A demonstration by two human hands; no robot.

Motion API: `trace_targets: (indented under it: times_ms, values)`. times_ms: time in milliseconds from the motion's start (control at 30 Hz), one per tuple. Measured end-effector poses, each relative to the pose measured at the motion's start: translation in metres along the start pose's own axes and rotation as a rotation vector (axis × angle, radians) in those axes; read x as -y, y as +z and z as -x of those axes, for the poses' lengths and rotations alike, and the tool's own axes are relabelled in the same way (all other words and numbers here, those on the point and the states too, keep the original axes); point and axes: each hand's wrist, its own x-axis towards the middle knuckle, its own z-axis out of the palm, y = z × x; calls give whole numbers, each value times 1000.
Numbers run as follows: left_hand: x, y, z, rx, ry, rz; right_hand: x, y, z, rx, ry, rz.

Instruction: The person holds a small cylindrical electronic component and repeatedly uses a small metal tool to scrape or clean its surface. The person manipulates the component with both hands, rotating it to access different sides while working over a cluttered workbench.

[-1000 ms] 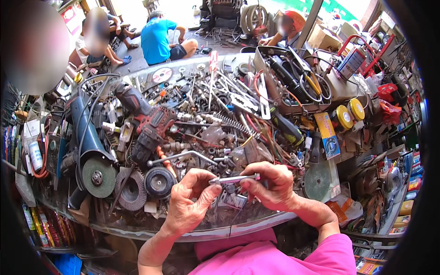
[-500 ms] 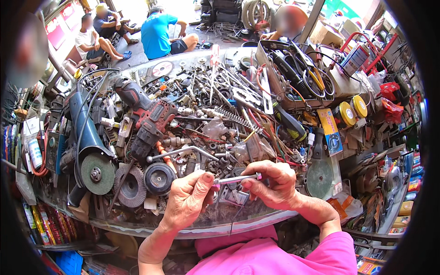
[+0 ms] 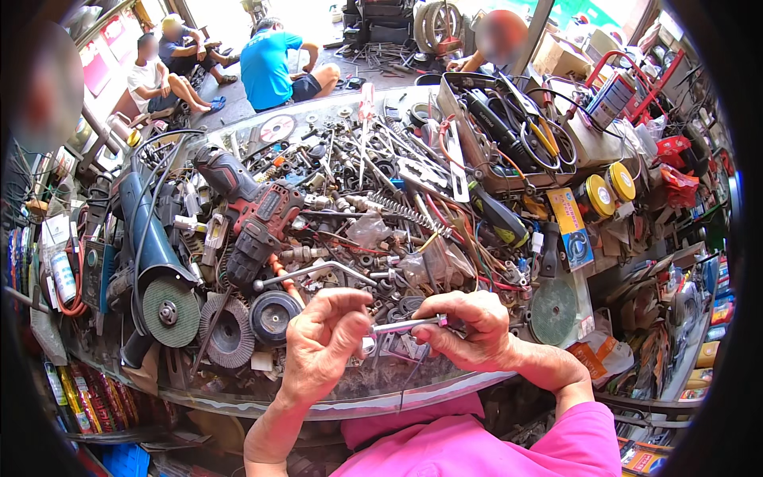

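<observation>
A long silver bolt (image 3: pixel 404 325) lies almost level between my two hands, above the front of a cluttered bench. My right hand (image 3: pixel 469 330) pinches it near its head, thumb below and index finger above. The other end meets the curled fingers of my left hand (image 3: pixel 322 343), whose thumb and index finger stand somewhat apart there. A small shiny piece shows beside the left fingers, too small to name. Under the hands lie loose metal parts, and a bent metal rod wrench (image 3: pixel 318 273) rests just beyond my left hand.
A red-black cordless drill (image 3: pixel 266 211) and a blue angle grinder (image 3: pixel 147 215) lie left, near a flap disc (image 3: pixel 226 327) and a black round wheel (image 3: pixel 274 316). A metal tool box (image 3: pixel 497 127) stands back right. Several people sit beyond the bench.
My left thumb has dropped and its index finger has lifted, parting at the bolt's end. The bolt and right hand have shifted slightly down and left; the whole view has also moved a little.
</observation>
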Motion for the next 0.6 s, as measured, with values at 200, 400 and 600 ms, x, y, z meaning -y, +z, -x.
trace_targets:
  times_ms: [200, 400, 600]
  values:
    - [2, 2, 2, 61, 19, 29, -4, 1, 1, -11, 8, 17]
    - [-2, 0, -2, 73, -80, 72, -3, 2, 2, -32, 6, -1]
    - [1, 1, 1, 119, 46, 77, -4, 1, 1, -16, 33, -21]
